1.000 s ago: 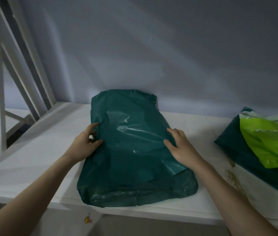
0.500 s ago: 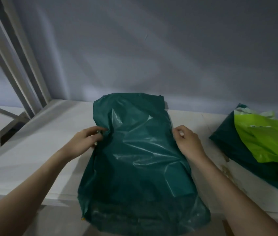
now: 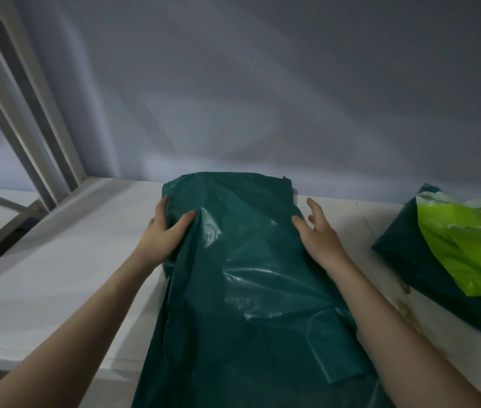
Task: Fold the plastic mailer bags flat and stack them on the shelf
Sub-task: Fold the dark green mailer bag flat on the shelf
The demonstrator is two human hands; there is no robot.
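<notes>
A dark green plastic mailer bag (image 3: 251,284) lies lengthwise on the white shelf (image 3: 65,275), its near end hanging over the front edge. My left hand (image 3: 165,231) grips the bag's left edge near the far end, thumb on top of the plastic. My right hand (image 3: 318,234) rests against the bag's right edge with fingers spread and nearly straight, thumb touching the plastic. The bag's surface is wrinkled and a folded flap shows near the lower right.
At the right of the shelf lies another dark green bag (image 3: 427,269) with a bright lime green bag (image 3: 468,248) on top. White diagonal frame bars (image 3: 30,113) rise at the left. A grey wall (image 3: 262,98) stands close behind the shelf.
Both hands have slid toward the bag's far end. The bag has shifted nearer to me, hanging further over the front edge. My right hand's fingers have straightened off the edge.
</notes>
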